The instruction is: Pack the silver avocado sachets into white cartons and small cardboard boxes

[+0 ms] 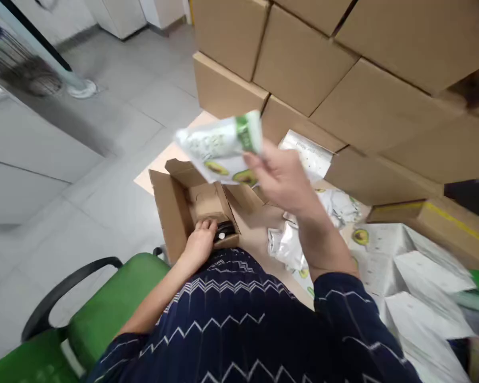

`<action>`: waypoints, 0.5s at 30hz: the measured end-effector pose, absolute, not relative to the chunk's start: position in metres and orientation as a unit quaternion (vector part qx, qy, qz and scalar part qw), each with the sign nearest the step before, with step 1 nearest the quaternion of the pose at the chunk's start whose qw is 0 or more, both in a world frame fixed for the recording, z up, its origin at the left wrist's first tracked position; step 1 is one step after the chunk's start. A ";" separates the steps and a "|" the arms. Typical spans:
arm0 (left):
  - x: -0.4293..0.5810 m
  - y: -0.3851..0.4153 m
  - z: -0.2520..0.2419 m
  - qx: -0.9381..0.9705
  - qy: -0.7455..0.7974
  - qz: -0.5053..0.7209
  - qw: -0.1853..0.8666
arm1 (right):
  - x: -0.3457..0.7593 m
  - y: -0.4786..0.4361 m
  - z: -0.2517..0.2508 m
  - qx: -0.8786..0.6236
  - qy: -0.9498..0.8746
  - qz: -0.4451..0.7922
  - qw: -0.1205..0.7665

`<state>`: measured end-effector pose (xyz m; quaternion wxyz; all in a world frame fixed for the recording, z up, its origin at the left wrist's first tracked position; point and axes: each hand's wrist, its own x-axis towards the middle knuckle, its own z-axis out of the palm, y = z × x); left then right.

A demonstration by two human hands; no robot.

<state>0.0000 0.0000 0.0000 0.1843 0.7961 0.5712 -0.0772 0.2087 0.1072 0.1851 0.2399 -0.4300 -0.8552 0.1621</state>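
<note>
My right hand (281,173) is raised above the work surface, its thumb and fingers pinching one end of a white and green packet (223,149) printed with avocado halves. The packet is tilted and blurred by motion. Lower left, an open cardboard box (170,205) stands close to my body. Inside its near end is my left hand (201,242), fingers together and curled beside a dark item (224,230) with a white round spot. What those fingers grip is hidden.
Stacked cardboard boxes (287,58) form a wall behind the surface. Silvery packets (291,247) lie to the right of the open box. White avocado-print cartons (379,255) stand farther right. A green chair (115,303) with a black armrest is at lower left.
</note>
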 end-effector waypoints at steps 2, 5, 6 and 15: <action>0.001 -0.001 0.000 0.792 0.577 -0.076 0.183 | 0.181 0.104 0.173 -0.410 -0.885 0.168 0.145; 0.002 -0.002 0.001 0.786 0.585 -0.069 0.188 | 0.143 0.100 0.152 -0.374 -0.910 0.180 0.000; 0.002 -0.002 0.002 0.783 0.589 -0.065 0.191 | 0.133 0.100 0.143 -0.360 -0.913 0.185 -0.047; 0.005 -0.002 0.000 0.772 0.603 -0.066 0.192 | 0.076 0.125 0.068 -0.309 -0.881 0.233 -0.272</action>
